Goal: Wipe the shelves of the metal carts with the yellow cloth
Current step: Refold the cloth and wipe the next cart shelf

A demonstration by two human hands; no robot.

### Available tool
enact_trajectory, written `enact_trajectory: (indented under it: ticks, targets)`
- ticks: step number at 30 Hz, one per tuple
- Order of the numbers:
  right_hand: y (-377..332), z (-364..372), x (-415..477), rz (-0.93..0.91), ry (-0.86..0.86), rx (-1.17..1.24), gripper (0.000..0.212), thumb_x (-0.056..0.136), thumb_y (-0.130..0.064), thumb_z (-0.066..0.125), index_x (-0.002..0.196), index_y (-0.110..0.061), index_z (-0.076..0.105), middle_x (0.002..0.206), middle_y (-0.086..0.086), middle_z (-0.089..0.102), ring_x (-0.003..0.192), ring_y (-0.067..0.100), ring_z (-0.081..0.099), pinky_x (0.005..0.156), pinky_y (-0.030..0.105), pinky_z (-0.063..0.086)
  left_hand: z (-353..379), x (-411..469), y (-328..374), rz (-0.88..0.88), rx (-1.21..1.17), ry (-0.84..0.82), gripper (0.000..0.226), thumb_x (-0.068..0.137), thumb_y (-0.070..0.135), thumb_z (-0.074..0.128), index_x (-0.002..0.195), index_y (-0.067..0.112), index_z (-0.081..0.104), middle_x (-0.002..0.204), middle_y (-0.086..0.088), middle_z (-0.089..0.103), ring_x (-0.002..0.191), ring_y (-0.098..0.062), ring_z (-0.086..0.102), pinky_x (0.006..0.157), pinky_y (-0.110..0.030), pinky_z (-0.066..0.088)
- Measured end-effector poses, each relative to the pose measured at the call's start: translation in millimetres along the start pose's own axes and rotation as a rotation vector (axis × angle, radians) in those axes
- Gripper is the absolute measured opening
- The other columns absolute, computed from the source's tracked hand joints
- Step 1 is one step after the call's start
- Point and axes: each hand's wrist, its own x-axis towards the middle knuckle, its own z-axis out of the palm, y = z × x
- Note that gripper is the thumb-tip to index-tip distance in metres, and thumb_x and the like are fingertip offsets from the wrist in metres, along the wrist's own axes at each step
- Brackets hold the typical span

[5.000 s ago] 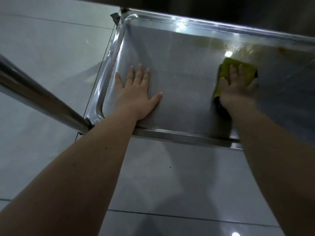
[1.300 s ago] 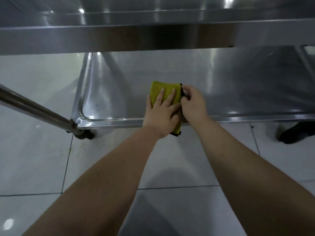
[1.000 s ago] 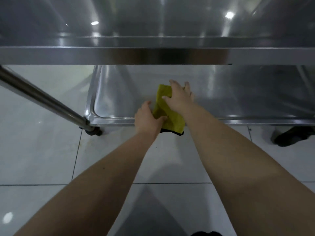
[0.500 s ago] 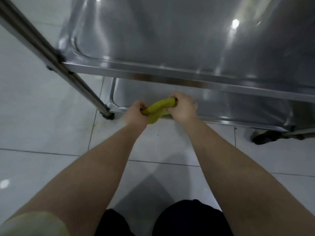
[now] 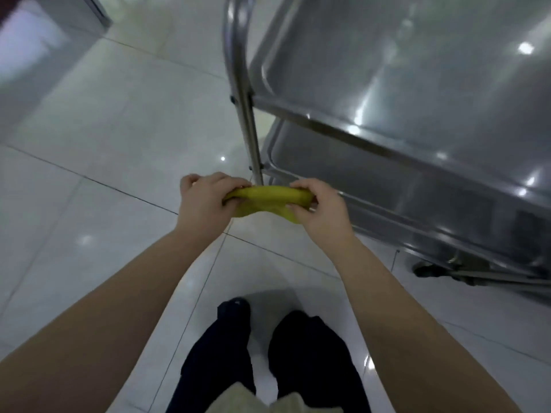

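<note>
Head view: metal cart fills upper right of frame; top shelf & lower shelf both bare metal w/ light glare, nothing seen in either. Cart post runs down centre top. Yellow cloth at frame centre, bunched into a roll, held in the air over the floor tiles, just in front of lower shelf corner. Left hand fingers curled round cloth's left end; right hand pinching right end. Cloth spans btwn the two hands. Dark trouser legs at bottom centre.
</note>
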Motion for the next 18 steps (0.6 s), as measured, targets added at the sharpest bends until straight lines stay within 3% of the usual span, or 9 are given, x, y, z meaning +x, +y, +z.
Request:
enact_trajectory:
  ticks: [3, 5, 8, 10, 13, 16, 18]
  targets:
    - [-101.6, -34.9, -13.7, -0.233, -0.006, -0.166, 0.029, 0.077, -0.007, 0.074, 0.103, -0.008, 0.063, 0.104, 0.005, 0.058, 0.095, 0.019, 0.055, 0.084, 0.026, 0.045, -109.6, -12.5, 42.0, 0.063, 0.117, 0.093, 0.031, 0.080, 0.009, 0.068, 0.104, 0.028, 0.070, 0.098, 0.006, 0.070, 0.093, -0.021, 0.062, 0.098, -0.049, 0.027]
    - [-169.5, -51.5, -21.9, -0.371, -0.014, -0.297, 0.030, 0.079, -0.006, 0.072, 0.107, -0.006, 0.061, 0.103, 0.007, 0.059, 0.093, 0.021, 0.055, 0.082, 0.030, 0.046, -172.7, -21.9, 66.3, 0.083, 0.187, 0.173, 0.028, 0.081, 0.010, 0.067, 0.103, 0.027, 0.071, 0.095, 0.005, 0.069, 0.091, -0.023, 0.062, 0.100, -0.052, 0.026]
    - [-250.6, -64.1, -24.8, -0.592, -0.046, -0.564, 0.059, 0.081, -0.005, 0.068, 0.136, -0.013, 0.047, 0.114, 0.008, 0.060, 0.098, 0.026, 0.056, 0.082, 0.039, 0.047, -247.0, -33.3, 96.9, 0.094, 0.269, 0.276, 0.022, 0.083, 0.015, 0.065, 0.101, 0.026, 0.071, 0.092, 0.006, 0.069, 0.091, -0.024, 0.062, 0.101, -0.052, 0.024]
    - [-289.1, -68.6, -18.6, -0.680, -0.100, -0.715, 0.065, 0.087, -0.011, 0.065, 0.145, -0.020, 0.037, 0.120, 0.006, 0.058, 0.103, 0.026, 0.053, 0.087, 0.039, 0.044, -283.1, -36.4, 110.4, 0.106, 0.312, 0.331, 0.020, 0.082, 0.015, 0.067, 0.099, 0.026, 0.072, 0.090, 0.005, 0.069, 0.091, -0.025, 0.062, 0.101, -0.052, 0.024]
    - [-332.7, -71.2, 0.7, -0.737, -0.092, -0.822, 0.051, 0.085, -0.012, 0.067, 0.133, -0.017, 0.050, 0.116, 0.005, 0.059, 0.104, 0.027, 0.053, 0.089, 0.040, 0.044, -322.8, -28.8, 117.0, 0.086, 0.355, 0.393, 0.019, 0.081, 0.016, 0.069, 0.096, 0.027, 0.074, 0.088, 0.007, 0.069, 0.092, -0.024, 0.062, 0.105, -0.052, 0.021]
    - [-365.6, -66.3, 29.2, -0.808, 0.016, -0.820, 0.043, 0.075, -0.001, 0.071, 0.115, -0.015, 0.064, 0.100, 0.005, 0.064, 0.090, 0.029, 0.056, 0.077, 0.042, 0.045, -351.6, -6.2, 106.4, 0.036, 0.376, 0.403, 0.019, 0.086, 0.021, 0.059, 0.098, 0.028, 0.072, 0.090, 0.009, 0.068, 0.096, -0.022, 0.060, 0.109, -0.050, 0.014]
    - [-382.5, -54.9, 57.3, -0.817, 0.045, -0.831, 0.042, 0.078, -0.002, 0.069, 0.117, -0.018, 0.063, 0.101, 0.003, 0.063, 0.090, 0.027, 0.055, 0.077, 0.039, 0.042, -365.9, 15.6, 89.3, 0.010, 0.388, 0.410, 0.021, 0.088, 0.024, 0.056, 0.102, 0.031, 0.070, 0.094, 0.011, 0.067, 0.100, -0.020, 0.058, 0.110, -0.047, 0.009]
